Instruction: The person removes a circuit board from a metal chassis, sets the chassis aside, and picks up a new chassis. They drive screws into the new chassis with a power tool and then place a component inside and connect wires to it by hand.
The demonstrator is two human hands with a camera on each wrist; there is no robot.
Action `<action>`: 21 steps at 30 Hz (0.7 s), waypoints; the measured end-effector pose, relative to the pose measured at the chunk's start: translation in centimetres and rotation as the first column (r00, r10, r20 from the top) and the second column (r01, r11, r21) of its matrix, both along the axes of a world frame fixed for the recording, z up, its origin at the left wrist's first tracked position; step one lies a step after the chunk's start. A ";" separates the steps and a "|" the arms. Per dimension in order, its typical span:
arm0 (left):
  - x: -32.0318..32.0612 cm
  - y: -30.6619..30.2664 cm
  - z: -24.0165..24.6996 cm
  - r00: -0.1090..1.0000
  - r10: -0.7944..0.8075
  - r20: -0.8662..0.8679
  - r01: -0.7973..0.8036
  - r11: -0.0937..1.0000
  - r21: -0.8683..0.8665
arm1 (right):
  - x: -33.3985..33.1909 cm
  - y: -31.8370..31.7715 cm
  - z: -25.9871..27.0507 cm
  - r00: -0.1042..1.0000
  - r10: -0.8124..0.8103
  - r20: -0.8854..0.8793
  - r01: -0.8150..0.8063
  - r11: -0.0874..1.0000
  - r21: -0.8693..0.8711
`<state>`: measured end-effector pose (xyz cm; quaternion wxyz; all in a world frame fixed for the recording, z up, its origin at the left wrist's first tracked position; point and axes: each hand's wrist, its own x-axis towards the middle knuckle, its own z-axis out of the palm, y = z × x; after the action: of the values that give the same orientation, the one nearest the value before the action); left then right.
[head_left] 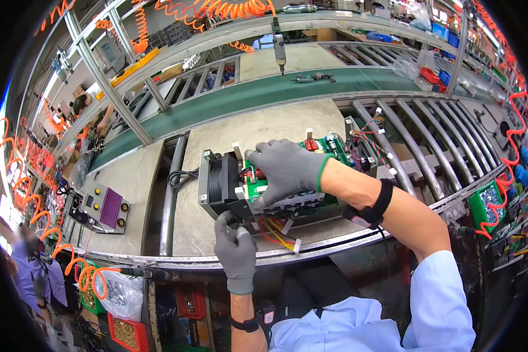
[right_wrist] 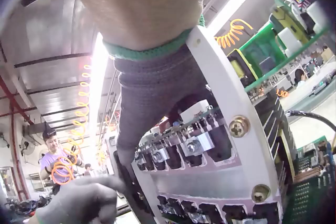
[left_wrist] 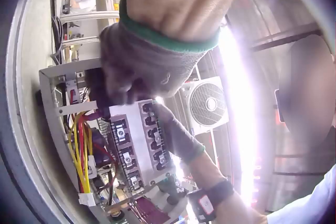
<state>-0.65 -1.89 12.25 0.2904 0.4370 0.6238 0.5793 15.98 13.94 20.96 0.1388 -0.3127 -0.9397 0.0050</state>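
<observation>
An open electronic unit [head_left: 217,182] with a black fan [head_left: 222,176] at its left end and a green circuit board [head_left: 311,146] on top lies on a pale board. My right hand [head_left: 290,167], in a grey glove, grips the board assembly from above, its thumb on the near side. At the near left corner, below the fan, my gloved left hand [head_left: 236,255] touches the casing with bent fingers; I cannot tell whether it pinches a small part. Red and yellow wires [left_wrist: 82,150] hang from the near side. Black components line a metal bar [right_wrist: 205,179] in the right wrist view.
Metal rollers [head_left: 419,135] run to the right, with a green conveyor belt [head_left: 217,102] behind. A screwdriver [head_left: 280,53] hangs over it. A purple-and-grey device [head_left: 105,205] stands left. Red bins [head_left: 126,334] of small parts sit below the front rail. Coiled orange hoses [head_left: 232,8] hang overhead.
</observation>
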 end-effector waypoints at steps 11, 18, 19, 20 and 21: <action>-0.4 1.6 1.0 0.737 0.105 -0.667 0.101 0.960 0.262 | -0.1 -0.3 0.7 0.999 -0.021 0.034 0.022 1.000 -0.017; -1.0 1.9 3.5 0.863 -0.041 -0.503 0.100 0.991 0.090 | 0.2 -0.3 0.0 1.000 -0.028 -0.002 0.028 1.000 0.005; -1.2 2.1 3.2 0.886 -0.057 -0.459 0.099 0.993 0.068 | 0.1 -0.3 0.0 1.000 -0.024 -0.003 0.024 1.000 -0.001; -1.0 2.2 2.7 0.895 -0.011 -0.446 0.062 0.993 0.100 | 0.2 -0.3 0.1 1.000 -0.023 -0.006 0.023 1.000 -0.005; -0.6 2.1 1.9 0.901 0.031 -0.432 0.028 0.991 0.130 | 0.3 -0.3 0.1 1.000 -0.025 -0.011 0.025 1.000 -0.009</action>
<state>-1.23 0.22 14.10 0.1143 0.5726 0.6329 0.5084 16.27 13.63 21.05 0.1425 -0.3250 -0.9349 0.0093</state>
